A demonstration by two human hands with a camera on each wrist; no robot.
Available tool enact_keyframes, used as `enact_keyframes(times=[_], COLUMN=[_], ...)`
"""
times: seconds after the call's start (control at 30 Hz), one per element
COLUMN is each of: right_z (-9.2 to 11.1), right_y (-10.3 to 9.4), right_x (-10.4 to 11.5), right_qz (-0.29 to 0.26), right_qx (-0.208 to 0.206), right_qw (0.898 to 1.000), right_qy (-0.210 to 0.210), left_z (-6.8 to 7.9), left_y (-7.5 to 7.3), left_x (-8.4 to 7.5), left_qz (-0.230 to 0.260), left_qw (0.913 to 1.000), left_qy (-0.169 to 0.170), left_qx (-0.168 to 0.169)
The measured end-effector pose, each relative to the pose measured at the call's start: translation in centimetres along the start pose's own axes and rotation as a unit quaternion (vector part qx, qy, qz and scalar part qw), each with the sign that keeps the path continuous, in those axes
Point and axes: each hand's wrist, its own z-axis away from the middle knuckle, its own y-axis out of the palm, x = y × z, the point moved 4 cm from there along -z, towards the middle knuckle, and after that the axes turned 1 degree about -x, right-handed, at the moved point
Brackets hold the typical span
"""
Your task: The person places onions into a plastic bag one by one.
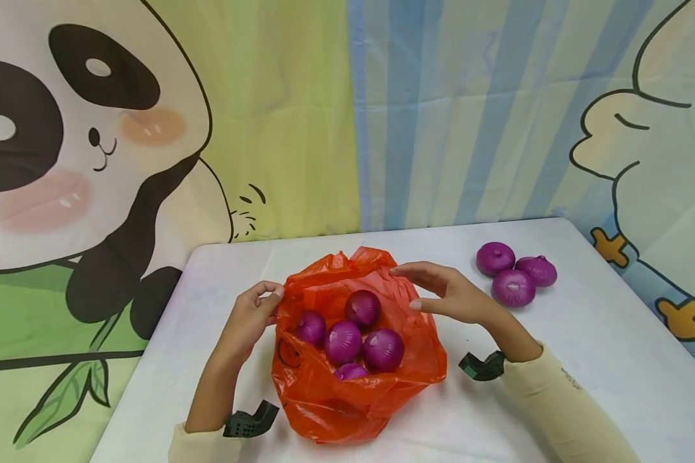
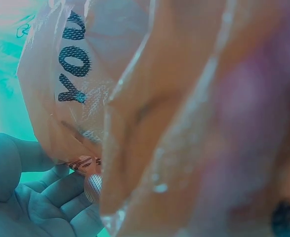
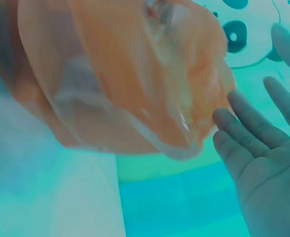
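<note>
A red plastic bag [image 1: 347, 411] stands with its mouth spread wide, and several purple onions [image 1: 343, 343] lie inside it. At the bag's left rim, my left hand [image 1: 248, 318] pinches the plastic between thumb and fingers. The left wrist view shows that hand [image 2: 41, 197] by the printed side of the bag [image 2: 78, 59]. My right hand [image 1: 454, 296] hovers at the right rim with extended fingers and nothing in its grasp. In the right wrist view its palm [image 3: 268, 163] faces the camera, fingertips close beside the bag [image 3: 125, 98].
Three purple onions [image 1: 513, 288] sit in a cluster at the back right of the white table [image 1: 231, 270]. Behind the table hangs a cloth [image 1: 289, 128] with a panda and a bird printed on it. Each wrist wears a small black camera [image 1: 251, 421].
</note>
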Motion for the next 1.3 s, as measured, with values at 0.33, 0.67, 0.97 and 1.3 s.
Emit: enact_keyframes(times=[0.33, 0.67, 0.97, 1.3], right_z=[2.5, 5.7, 8.0, 11.3], right_y=[-3.0, -5.1, -7.0, -9.7], right_x=[-0.3, -1.8, -2.1, -2.5], right_qz=[0.030, 0.056, 0.125, 0.217], right_qx=[-0.049, -0.065, -0.130, -0.228], right_qw=[0.998, 0.996, 0.982, 0.937], right_qy=[0.010, 0.027, 0.056, 0.150], left_z=[0.1, 0.0, -0.1, -0.1], left_y=[0.0, 0.1, 0.1, 0.1], left_x=[-0.1, 0.1, 0.3, 0.3], left_qz=[-0.003, 0.005, 0.010, 0.007], left_qw=[1.0000, 0.9999, 0.9999, 1.0000], left_qy=[0.002, 0.007, 0.007, 0.005], left_qx=[0.001, 0.005, 0.003, 0.003])
